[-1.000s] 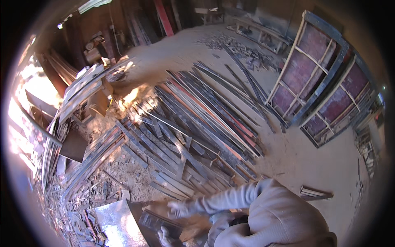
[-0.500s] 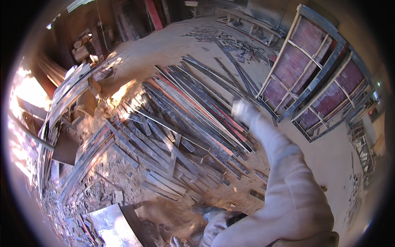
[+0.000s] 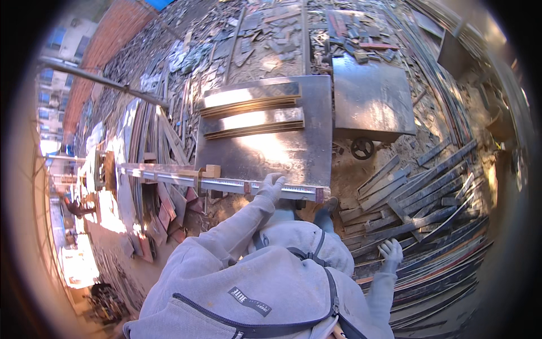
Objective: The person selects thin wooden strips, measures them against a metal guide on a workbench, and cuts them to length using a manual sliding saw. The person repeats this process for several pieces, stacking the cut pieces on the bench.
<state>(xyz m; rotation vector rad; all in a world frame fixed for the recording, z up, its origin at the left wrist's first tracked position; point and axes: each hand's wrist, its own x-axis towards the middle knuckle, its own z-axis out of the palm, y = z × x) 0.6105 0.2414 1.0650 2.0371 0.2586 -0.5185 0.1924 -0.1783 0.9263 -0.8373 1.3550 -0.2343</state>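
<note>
My left hand (image 3: 271, 185), in a pale glove, rests on the long metal rail (image 3: 226, 184) along the near edge of a dark metal work table (image 3: 313, 130). Its fingers lie over the rail and look stretched out, with nothing seen in them. A small wooden block (image 3: 213, 170) sits by the rail, left of this hand. Two low stacks of narrow boards (image 3: 254, 123) lie across the table top. At the lower right my gloved right hand (image 3: 390, 253) hangs over a pile of long strips (image 3: 429, 265), fingers loosely bent and apart, holding nothing visible.
A second metal-topped box (image 3: 372, 96) with a black handwheel (image 3: 362, 148) stands right of the table. Wood scraps (image 3: 265, 34) cover the ground beyond. Leaning boards (image 3: 135, 130) and a diagonal pole (image 3: 107, 81) are at the left.
My view has swung from the strip pile and leaning panels to the metal table. My right arm, stretched over the strips before, is now lower at my side. My left hand has come onto the rail.
</note>
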